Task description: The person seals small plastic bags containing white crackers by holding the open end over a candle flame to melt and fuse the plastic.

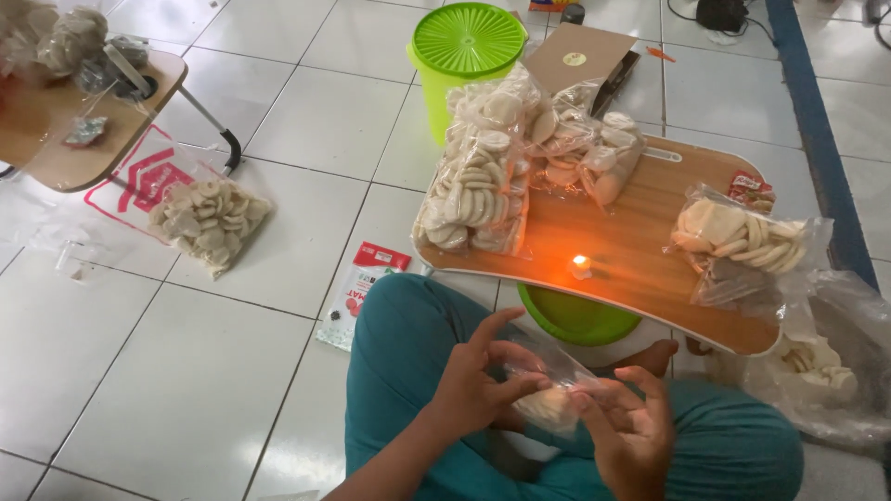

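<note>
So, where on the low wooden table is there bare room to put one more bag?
The table is bare in the middle strip, between the candle and the right bag of crackers, and along the near edge. The far left is crowded with stacked cracker bags. Both hands hold a small clear bag.

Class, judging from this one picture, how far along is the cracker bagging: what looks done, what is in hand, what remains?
Done: filled cracker bags piled on the wooden tray table. In hand: the left hand and right hand hold a small clear bag with a few crackers inside, near a lit candle. Left: loose crackers in the large bag on the right.
</note>
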